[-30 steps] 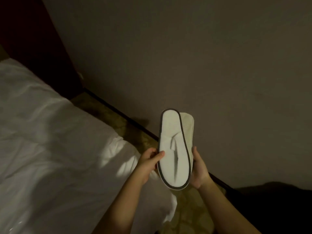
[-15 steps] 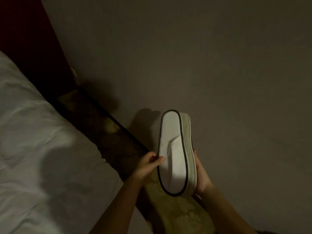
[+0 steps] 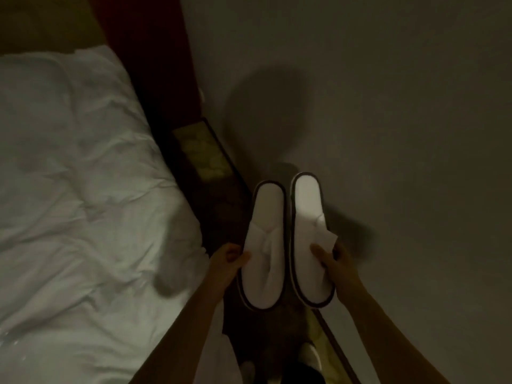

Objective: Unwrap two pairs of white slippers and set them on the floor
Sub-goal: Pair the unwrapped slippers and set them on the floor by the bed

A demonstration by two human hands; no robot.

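Dim light falls on a narrow strip of dark patterned carpet floor (image 3: 206,159) that runs between a rumpled white bed (image 3: 83,189) on one side and a plain grey wall (image 3: 360,106) on the other. Over this strip a person holds two flat white slippers with dark piped edges, side by side and apart, toes pointing away. The left hand (image 3: 225,259) has its grip clamped on the outer edge of the left white slipper (image 3: 264,245); the right hand (image 3: 331,259) has its grip clamped on the outer edge of the right white slipper (image 3: 309,236), thumb across the upper. Both slippers are in the air, above the floor, not yet set down. No wrapper can be made out on them.

The gap is tight, so a slipper lowered carelessly could catch the bed's edge or the dark skirting along the wall and land tilted or face down. Each pinch is only at one rim, and the thin sole could twist or slip free. Near the bottom edge of the floor a pale shape shows, too dark to identify; the slippers could land on it.
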